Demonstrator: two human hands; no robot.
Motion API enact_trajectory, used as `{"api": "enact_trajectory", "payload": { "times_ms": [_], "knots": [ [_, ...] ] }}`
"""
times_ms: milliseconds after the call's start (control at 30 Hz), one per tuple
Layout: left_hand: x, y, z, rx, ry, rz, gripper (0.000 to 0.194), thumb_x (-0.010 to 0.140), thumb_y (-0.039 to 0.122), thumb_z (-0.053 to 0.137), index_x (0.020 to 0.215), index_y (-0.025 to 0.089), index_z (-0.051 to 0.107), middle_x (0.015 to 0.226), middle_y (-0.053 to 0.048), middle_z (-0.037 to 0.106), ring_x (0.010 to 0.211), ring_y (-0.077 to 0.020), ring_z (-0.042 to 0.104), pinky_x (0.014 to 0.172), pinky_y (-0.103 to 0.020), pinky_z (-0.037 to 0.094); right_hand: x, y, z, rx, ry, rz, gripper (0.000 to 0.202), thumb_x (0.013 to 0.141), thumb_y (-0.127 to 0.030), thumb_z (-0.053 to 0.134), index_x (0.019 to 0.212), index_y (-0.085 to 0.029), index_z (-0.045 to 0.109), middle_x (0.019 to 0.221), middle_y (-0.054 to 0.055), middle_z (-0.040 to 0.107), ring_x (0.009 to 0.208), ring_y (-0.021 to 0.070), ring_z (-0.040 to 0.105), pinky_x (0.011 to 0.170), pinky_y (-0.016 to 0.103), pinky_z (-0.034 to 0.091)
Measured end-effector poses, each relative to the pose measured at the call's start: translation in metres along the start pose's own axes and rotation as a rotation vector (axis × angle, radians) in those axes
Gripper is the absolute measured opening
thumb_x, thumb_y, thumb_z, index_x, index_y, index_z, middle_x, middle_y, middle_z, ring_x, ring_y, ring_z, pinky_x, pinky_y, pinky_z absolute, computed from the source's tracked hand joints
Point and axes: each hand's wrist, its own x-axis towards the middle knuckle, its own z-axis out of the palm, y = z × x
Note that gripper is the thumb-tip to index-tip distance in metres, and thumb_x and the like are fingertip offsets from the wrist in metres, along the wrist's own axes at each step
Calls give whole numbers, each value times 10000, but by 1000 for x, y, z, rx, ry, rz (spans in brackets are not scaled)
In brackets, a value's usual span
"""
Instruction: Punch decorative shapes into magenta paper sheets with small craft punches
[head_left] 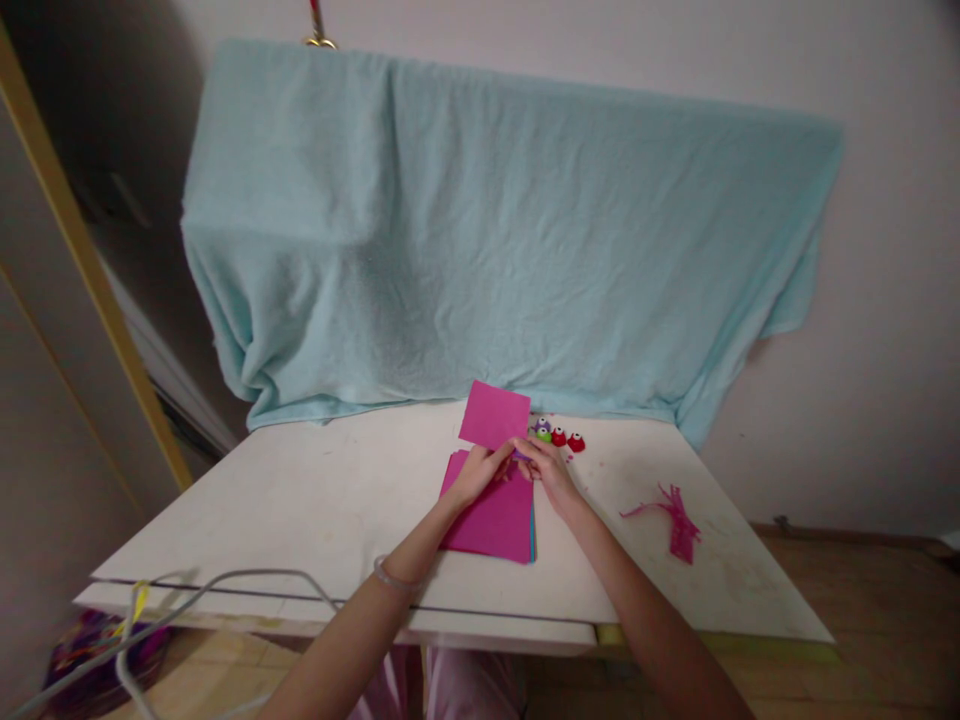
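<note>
A square pink sheet of paper [493, 415] stands out beyond my hands, its near edge at my fingers. My left hand [478, 474] is closed, with thumb and fingers pinching this edge. Right beside it, my right hand [547, 466] is closed around a small purple object [519, 456], mostly hidden by the fingers, at the sheet's near right corner. Under both hands lies a stack of square coloured paper [491, 525], magenta on top, with blue and other edges showing at its right side.
Just beyond my right hand sit several small rounded objects with white tops, including a green one [544, 435] and a red one [576, 442]. Tiny pink bits lie near them. Pink netting [681, 530] rests at the right. A light blue cloth [510, 230] hangs behind the white table [322, 500]; a grey cable [247, 574] crosses its front left.
</note>
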Motion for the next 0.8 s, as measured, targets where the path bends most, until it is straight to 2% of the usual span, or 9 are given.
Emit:
{"api": "enact_trajectory", "payload": {
  "times_ms": [333, 533, 800],
  "knots": [
    [4, -4, 3, 7, 36, -18, 550, 864, 603, 371, 532, 180, 487, 482, 9, 474, 477, -124, 445, 529, -247, 348, 1, 1, 0, -54, 21, 10, 334, 763, -505, 642, 720, -179, 584, 448, -61, 434, 374, 72, 344, 403, 244, 143],
    [3, -5, 3, 0, 35, -18, 562, 880, 600, 350, 520, 190, 487, 470, 5, 466, 484, -141, 477, 562, -256, 384, 0, 2, -1, -54, 42, -19, 348, 781, -514, 628, 727, -172, 593, 493, -49, 470, 378, 66, 347, 404, 244, 156],
    [1, 0, 3, -1, 38, -18, 558, 876, 611, 364, 523, 192, 476, 481, 6, 463, 482, -139, 470, 566, -257, 389, 2, 2, 0, -3, 73, 11, 370, 747, -541, 654, 694, -192, 546, 458, -71, 406, 365, 70, 315, 400, 245, 173]
  ]
}}
